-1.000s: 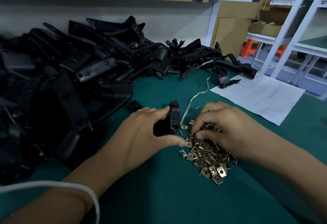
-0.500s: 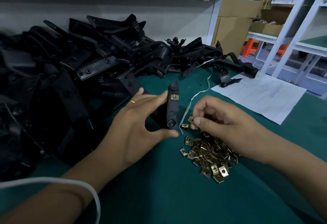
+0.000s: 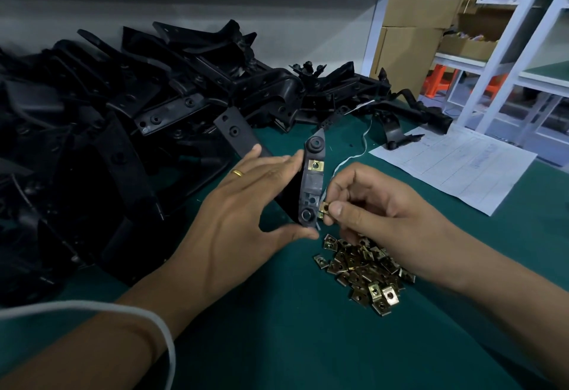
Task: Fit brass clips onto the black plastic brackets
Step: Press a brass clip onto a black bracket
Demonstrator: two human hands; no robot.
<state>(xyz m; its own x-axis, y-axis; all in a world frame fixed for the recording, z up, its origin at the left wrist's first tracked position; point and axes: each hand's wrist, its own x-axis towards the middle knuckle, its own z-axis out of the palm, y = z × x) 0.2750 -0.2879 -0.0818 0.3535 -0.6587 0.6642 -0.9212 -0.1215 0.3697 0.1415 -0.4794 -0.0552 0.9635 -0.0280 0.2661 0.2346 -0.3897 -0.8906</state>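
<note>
Bracket (image 3: 311, 183) — black plastic, upright above the desk (image 3: 277, 343), one brass clip already seated near its top; left hand (image 3: 243, 220) pinches it between thumb and fingertips. Likely light and stiff; best held by its edges. Clip (image 3: 324, 208) — small, probably springy, pinched in right hand (image 3: 378, 214) beside the bracket's lower hole. Loose clips (image 3: 363, 269) below; spare brackets (image 3: 123, 112) piled left.

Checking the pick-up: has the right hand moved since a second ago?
Yes. The right hand has lifted off the pile of brass clips toward the bracket, pinching one clip.
</note>
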